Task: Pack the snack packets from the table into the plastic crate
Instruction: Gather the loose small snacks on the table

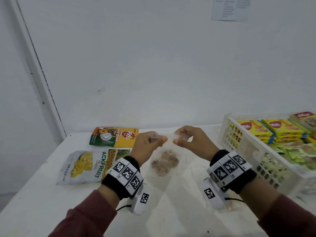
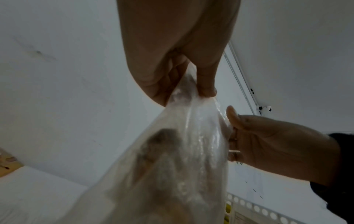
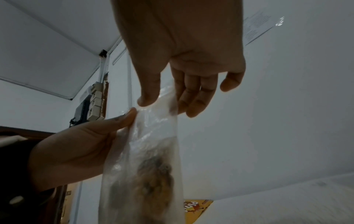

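Both hands were up at frame centre in the head view, holding one clear bag (image 1: 165,161) by its top edge. Left hand (image 1: 147,142) pinched the top-left corner btwn thumb and fingers; right hand (image 1: 189,139) pinched the top-right corner the same way. The bag hung down btwn the wrists above the white table (image 1: 179,211), w/ brown crumbly pieces bunched in its middle part. Whether its bottom touched the table, can't tell.

Lower left of centre, a jackfruit chips packet (image 1: 85,166) lay flat on the table. Just above it, near the wall, lay a yellow-green biscuit pouch (image 1: 113,136). The white plastic crate (image 1: 239,151) sat at the right edge, already filled w/ yellow wafer packs (image 1: 266,129) and green packets (image 1: 294,151).
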Demonstrator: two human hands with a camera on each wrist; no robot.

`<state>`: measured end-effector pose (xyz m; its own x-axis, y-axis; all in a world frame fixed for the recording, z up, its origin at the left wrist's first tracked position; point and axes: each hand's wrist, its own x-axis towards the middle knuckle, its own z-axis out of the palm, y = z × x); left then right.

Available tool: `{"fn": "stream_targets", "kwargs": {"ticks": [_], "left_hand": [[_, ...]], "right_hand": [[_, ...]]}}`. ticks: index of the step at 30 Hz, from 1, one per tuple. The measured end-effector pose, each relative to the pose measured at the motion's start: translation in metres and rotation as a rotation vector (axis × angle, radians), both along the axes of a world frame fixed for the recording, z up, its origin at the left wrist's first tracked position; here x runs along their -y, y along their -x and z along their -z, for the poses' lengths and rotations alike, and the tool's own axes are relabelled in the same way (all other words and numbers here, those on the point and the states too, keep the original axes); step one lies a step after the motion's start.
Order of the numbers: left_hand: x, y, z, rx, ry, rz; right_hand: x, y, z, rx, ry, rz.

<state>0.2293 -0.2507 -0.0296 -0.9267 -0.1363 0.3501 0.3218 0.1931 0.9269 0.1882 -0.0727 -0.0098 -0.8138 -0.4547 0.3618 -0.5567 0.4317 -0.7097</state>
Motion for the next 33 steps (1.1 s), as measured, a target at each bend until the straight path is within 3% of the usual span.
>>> {"fn": "stream_targets", "kwargs": {"ticks": [6,12,17,23,27,29,31,33], "left_hand": [[0.0,-0.021,0.001,0.011,0.0,0.049],[-0.008,-0.04,0.009,0.165,-0.113,0.132],[-0.017,-0.052,0.013,0.232,-0.117,0.169],[-0.033,-0.056,0.021,0.384,-0.174,0.209],[-0.044,-0.051,0.028,0.59,-0.229,0.209],[-0.049,-0.042,0.035,0.667,0.0,0.116],[-0.052,-0.037,0.036,0.667,0.355,0.042],[-0.058,-0.037,0.032,0.614,0.683,0.082]], "right_hand": [[-0.012,-0.025,0.012,0.037,0.131,0.008],[-0.021,-0.041,0.018,0.023,0.155,0.024],[-0.034,-0.053,0.017,0.151,0.21,0.016],[-0.046,-0.057,0.028,0.088,0.067,0.136],[-0.054,-0.052,0.034,0.305,-0.038,0.192],[-0.062,-0.048,0.035,0.397,-0.321,0.258],[-0.077,-0.042,0.038,0.401,-0.634,0.29],[-0.091,-0.035,0.043,0.422,-0.872,0.284]]}}
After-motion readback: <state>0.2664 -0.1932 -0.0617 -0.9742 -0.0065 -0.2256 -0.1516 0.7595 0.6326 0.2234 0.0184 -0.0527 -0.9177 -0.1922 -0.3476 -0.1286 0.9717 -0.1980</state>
